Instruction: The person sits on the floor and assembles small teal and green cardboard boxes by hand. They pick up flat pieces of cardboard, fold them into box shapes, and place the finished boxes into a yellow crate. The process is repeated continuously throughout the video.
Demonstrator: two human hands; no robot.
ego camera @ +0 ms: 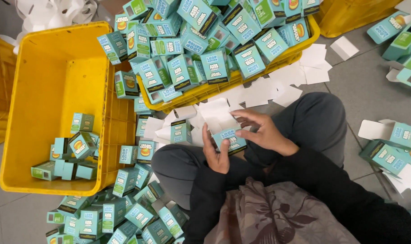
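Observation:
A small teal carton (229,139) with a white flap sticking up is held over my lap, between both hands. My left hand (216,155) cups its lower left side with the fingers pointing up. My right hand (261,131) grips its right side, thumb and fingers curled around the top flap. I sit cross-legged on the floor in dark grey trousers and a black sleeve. A second teal carton (181,131) stands just left of the held one among white paper pieces.
A yellow crate (43,63) at left holds several teal cartons at its bottom. Another yellow crate (277,58) ahead is heaped with cartons. Loose cartons (124,212) lie on the floor lower left and at right (393,149). White card inserts (282,86) are scattered ahead.

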